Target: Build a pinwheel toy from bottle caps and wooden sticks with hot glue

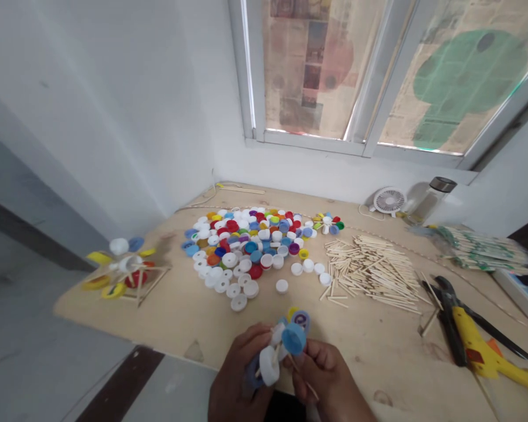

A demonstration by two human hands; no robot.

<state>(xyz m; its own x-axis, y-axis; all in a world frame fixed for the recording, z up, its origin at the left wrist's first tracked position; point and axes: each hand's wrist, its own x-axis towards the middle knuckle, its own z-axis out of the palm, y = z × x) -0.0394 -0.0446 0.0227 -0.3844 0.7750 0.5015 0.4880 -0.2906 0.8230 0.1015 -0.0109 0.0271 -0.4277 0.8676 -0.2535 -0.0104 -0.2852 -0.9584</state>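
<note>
Near the table's front edge, my left hand (242, 369) is closed around a cluster of bottle caps (270, 364) joined by thin wooden sticks. White, blue, yellow and purplish caps show in it, some partly covered by my fingers. My right hand (323, 375) pinches a thin wooden stick (305, 378) that slants down just below the light blue cap (294, 339). Whether this stick is joined to the cluster, I cannot tell. Beyond my hands lies a large pile of loose bottle caps (249, 246), many of them white. To its right is a heap of short wooden sticks (374, 272).
A cap-and-stick model (127, 266) stands at the table's left edge; a smaller cap flower (327, 224) sits behind the pile. On the right are a yellow glue gun (477, 343), black-handled pliers (451, 322), bagged sticks (484, 249), a white fan (389, 201) and a bottle (431, 202).
</note>
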